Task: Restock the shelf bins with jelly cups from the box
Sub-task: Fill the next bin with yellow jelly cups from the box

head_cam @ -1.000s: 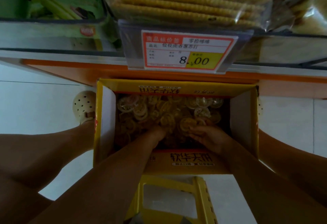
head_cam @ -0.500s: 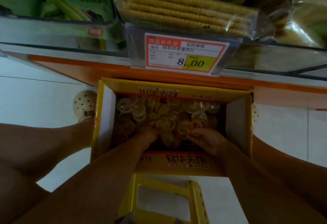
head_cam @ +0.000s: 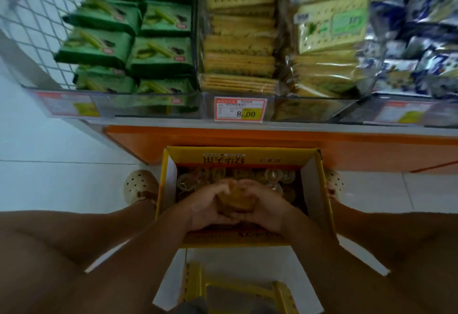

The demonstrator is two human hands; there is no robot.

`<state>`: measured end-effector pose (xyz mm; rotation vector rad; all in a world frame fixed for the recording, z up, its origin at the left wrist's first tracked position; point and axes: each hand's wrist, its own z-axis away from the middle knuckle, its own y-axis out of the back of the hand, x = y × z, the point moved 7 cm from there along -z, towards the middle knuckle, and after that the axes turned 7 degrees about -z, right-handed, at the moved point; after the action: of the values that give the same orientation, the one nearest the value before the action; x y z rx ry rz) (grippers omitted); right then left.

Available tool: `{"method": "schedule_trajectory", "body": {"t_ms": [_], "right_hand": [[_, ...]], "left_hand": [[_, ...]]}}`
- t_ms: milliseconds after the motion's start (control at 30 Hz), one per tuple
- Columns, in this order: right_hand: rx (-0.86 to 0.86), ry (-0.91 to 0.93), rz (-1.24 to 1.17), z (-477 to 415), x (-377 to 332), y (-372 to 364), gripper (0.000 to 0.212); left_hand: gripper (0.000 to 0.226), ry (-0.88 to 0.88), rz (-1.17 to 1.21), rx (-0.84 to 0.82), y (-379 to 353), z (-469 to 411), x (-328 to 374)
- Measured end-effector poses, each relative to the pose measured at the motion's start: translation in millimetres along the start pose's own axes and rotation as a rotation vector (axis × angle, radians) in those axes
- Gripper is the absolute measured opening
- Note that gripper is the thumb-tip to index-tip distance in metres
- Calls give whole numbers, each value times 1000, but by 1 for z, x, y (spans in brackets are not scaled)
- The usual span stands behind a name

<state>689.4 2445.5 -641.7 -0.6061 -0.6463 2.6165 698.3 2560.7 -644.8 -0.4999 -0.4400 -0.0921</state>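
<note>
Both hands sit low-centre of frame, over the open box (head_cam: pixel 241 157). Left hand (head_cam: pixel 207 205) and right hand (head_cam: pixel 264 205) are cupped against each other, fingers curled inward, gripping a clump of amber jelly cups (head_cam: pixel 236 199) between the palms. The clump sits just above the box opening, toward its near edge.

Loose cups (head_cam: pixel 275 177), clear and yellowish, lie inside the box behind the hands, mostly toward the far wall. The box is yellow with white inner flaps and stands on the white tiled floor (head_cam: pixel 49 184), touching the orange shelf base (head_cam: pixel 247 137).

Shelf bins (head_cam: pixel 153 106) with clear fronts run across the upper half of the frame:
- upper left: green snack packs (head_cam: pixel 158 55)
- upper centre: cracker packs (head_cam: pixel 238 60), with a red and yellow price tag (head_cam: pixel 240 109) reading 8.00 on the bin front
- upper right: blue-white bags (head_cam: pixel 421 40), blurred

A white wire grid (head_cam: pixel 37 16) is at far upper left. A cream clog (head_cam: pixel 138 186) is just left of the box, and a second one (head_cam: pixel 334 184) is just right of it. A yellow stool (head_cam: pixel 238 286) is at bottom centre, between the bare legs.
</note>
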Motion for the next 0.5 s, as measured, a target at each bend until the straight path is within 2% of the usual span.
{"method": "schedule_trajectory", "body": {"t_ms": [133, 267, 333, 400, 500], "right_hand": [[73, 137, 90, 18, -4, -12, 25], [159, 270, 20, 33, -14, -11, 36], [163, 287, -24, 39, -17, -14, 46], [129, 301, -50, 50, -21, -24, 36], [53, 307, -189, 65, -25, -31, 26]], "left_hand": [[61, -51, -3, 74, -9, 21, 6], [27, -149, 108, 99, -16, 37, 15], [35, -160, 150, 109, -20, 45, 19], [44, -169, 196, 104, -24, 52, 22], [40, -173, 267, 85, -29, 64, 25]]}}
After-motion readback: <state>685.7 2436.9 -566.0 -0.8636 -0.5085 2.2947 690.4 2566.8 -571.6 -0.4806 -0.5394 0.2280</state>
